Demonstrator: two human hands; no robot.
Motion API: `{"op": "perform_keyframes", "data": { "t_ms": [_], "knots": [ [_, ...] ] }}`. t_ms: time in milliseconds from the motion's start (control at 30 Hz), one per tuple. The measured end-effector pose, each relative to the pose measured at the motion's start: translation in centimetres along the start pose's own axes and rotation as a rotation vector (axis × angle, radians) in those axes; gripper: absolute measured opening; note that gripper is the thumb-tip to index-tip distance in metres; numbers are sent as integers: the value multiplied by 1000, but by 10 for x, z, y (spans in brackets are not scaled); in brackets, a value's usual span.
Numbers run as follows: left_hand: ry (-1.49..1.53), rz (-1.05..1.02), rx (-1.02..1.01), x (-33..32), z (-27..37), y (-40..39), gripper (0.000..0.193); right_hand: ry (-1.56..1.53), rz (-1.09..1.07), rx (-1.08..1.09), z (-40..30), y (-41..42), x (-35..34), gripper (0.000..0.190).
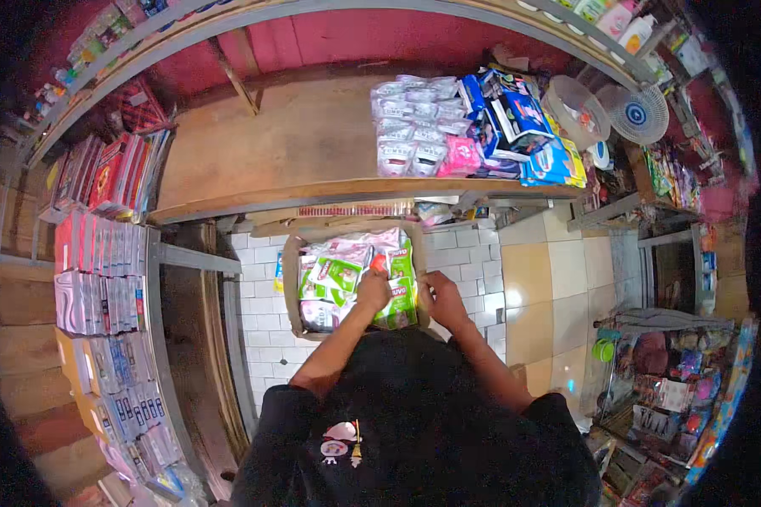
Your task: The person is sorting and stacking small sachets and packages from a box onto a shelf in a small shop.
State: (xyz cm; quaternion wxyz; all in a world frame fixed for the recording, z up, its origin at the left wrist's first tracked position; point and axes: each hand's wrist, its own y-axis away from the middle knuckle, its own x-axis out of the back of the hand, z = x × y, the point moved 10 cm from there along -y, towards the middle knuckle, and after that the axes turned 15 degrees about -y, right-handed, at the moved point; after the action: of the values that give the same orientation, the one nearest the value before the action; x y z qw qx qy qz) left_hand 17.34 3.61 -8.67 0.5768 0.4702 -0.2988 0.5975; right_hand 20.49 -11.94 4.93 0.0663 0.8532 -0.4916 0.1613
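An open cardboard box [293, 279] sits low before me, filled with soft packs. Several are green-and-white soap packs [337, 272] marked Nuvo; white-and-pink packs [320, 314] lie among them. My left hand [374, 290] reaches over the contents, its fingers closed around a small orange-red object [378, 261]. What that object is cannot be made out. At the box's right rim is my right hand [444, 296], fingers bent and fingertips at the cardboard edge. Whether they pinch the rim or only rest against it is unclear.
Beyond the box runs a wooden shelf [260, 146] with silvery pouches [409, 127] and blue packs [513, 120] at its right. Notebooks and boxed goods [101, 304] line the left side. A fan [636, 114] stands back right; a goods rack [666, 380] is lower right.
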Motion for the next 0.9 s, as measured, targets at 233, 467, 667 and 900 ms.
{"op": "perform_keyframes", "data": {
  "t_ms": [233, 467, 667, 900],
  "knots": [
    [476, -10, -99, 39, 28, 37, 22, -6, -105, 57, -32, 4, 28, 24],
    [547, 117, -48, 136, 78, 62, 15, 0, -396, 41, -48, -7, 4, 24],
    [780, 272, 27, 162, 59, 75, 12, -56, -407, 49, -55, -12, -6, 18],
    [894, 269, 153, 126, 27, 102, 14, -166, -373, 178, -61, 4, -17, 21]
  ]
}}
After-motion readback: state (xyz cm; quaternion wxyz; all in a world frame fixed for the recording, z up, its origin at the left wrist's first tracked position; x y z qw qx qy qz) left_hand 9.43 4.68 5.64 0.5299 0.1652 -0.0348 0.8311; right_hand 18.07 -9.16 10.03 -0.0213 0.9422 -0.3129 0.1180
